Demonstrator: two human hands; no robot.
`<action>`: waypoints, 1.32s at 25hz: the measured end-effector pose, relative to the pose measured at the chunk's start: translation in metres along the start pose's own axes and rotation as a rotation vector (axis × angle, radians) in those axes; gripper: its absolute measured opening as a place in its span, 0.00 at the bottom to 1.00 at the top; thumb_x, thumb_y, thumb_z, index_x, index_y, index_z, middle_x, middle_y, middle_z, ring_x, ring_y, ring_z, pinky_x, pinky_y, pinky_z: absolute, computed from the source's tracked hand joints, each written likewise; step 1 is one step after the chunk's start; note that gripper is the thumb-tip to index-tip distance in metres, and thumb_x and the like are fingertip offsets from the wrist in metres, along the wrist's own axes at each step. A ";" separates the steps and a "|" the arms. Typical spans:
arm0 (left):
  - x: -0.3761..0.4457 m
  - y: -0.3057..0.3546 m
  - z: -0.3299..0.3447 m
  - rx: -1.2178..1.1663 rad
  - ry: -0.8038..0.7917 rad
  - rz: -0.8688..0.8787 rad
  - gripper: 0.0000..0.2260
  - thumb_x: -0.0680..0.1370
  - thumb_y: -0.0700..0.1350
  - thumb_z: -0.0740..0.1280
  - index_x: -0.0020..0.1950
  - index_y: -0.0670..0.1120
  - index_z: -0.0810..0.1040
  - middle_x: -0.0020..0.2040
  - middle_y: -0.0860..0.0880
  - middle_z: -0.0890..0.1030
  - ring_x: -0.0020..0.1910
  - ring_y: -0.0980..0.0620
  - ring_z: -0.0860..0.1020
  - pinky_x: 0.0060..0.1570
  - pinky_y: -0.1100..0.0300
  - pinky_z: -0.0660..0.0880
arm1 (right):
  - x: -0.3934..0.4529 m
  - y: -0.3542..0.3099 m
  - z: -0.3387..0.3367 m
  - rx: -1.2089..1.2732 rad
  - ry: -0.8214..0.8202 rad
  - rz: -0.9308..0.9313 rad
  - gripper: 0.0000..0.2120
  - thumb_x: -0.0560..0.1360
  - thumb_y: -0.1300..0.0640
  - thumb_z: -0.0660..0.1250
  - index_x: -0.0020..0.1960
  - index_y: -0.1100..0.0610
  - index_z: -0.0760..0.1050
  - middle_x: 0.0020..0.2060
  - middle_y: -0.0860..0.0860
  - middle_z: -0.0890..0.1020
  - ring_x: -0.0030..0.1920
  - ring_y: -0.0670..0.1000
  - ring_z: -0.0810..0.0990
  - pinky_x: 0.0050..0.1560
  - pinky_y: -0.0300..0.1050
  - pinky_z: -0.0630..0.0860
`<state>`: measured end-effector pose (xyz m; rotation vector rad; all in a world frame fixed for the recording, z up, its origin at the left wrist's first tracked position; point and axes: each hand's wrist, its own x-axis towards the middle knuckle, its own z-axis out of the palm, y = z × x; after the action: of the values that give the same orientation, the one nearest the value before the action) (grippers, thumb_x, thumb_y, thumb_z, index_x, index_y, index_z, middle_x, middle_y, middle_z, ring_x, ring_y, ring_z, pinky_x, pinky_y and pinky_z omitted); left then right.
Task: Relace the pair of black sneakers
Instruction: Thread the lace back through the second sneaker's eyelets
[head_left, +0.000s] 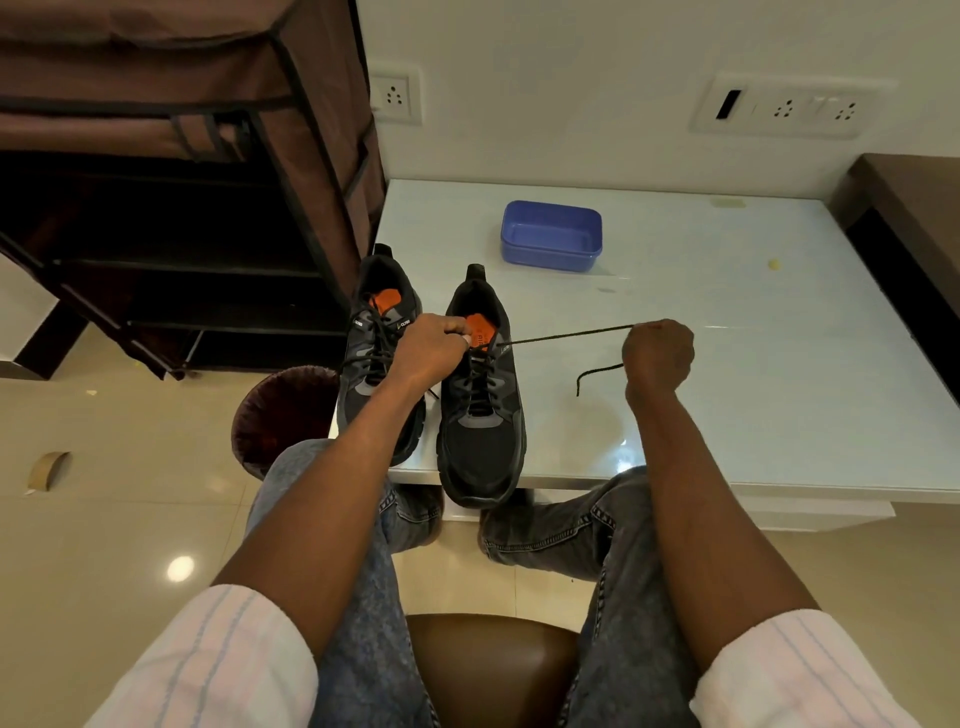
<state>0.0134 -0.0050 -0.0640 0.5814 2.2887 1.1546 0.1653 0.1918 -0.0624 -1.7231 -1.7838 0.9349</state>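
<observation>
Clearly the risk now sits in that taut black lace (566, 336): the right hand (658, 353) has it wrapped in a closed fist and draws it sideways from the top eyelets of the nearer black sneaker (480, 395), and a harder pull could, I'd judge, drag the shoe across the glossy white surface (753, 374) or tip it, since its toe already overhangs the near edge above the person's knees. The left hand (434, 348) rests on the sneaker's tongue with fingers curled at the upper lacing, seemingly pinching the lace there, though the exact grip is hidden. If that hold slips, the crossings below may loosen unevenly. The lace's free end trails under the right fist and curls on the surface. The second sneaker (376, 353) stands just beside the first, to its left, apparently laced already. A blue plastic tub (550, 236) sits well behind both.
</observation>
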 end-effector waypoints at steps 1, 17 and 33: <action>-0.001 0.001 0.000 0.008 -0.004 0.007 0.12 0.79 0.40 0.65 0.60 0.45 0.83 0.64 0.47 0.80 0.61 0.49 0.77 0.65 0.55 0.70 | -0.005 0.001 0.001 -0.125 -0.003 -0.062 0.10 0.74 0.64 0.60 0.49 0.62 0.79 0.51 0.60 0.82 0.56 0.62 0.78 0.55 0.50 0.73; -0.010 -0.009 -0.022 0.358 0.059 0.032 0.11 0.81 0.47 0.67 0.48 0.41 0.85 0.41 0.42 0.84 0.41 0.45 0.81 0.45 0.54 0.76 | -0.055 -0.011 0.047 -0.095 -0.478 -0.563 0.06 0.77 0.61 0.66 0.46 0.57 0.82 0.41 0.51 0.83 0.42 0.50 0.80 0.44 0.42 0.73; -0.038 0.000 -0.022 0.343 -0.173 0.538 0.18 0.78 0.51 0.67 0.29 0.45 0.77 0.31 0.49 0.78 0.33 0.49 0.77 0.40 0.51 0.75 | -0.072 -0.025 -0.002 0.184 -0.931 -0.307 0.12 0.81 0.56 0.64 0.48 0.64 0.81 0.33 0.54 0.81 0.28 0.48 0.73 0.26 0.38 0.68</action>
<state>0.0295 -0.0399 -0.0432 1.4360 2.2535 0.8811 0.1567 0.1221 -0.0344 -0.8753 -2.2983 1.8630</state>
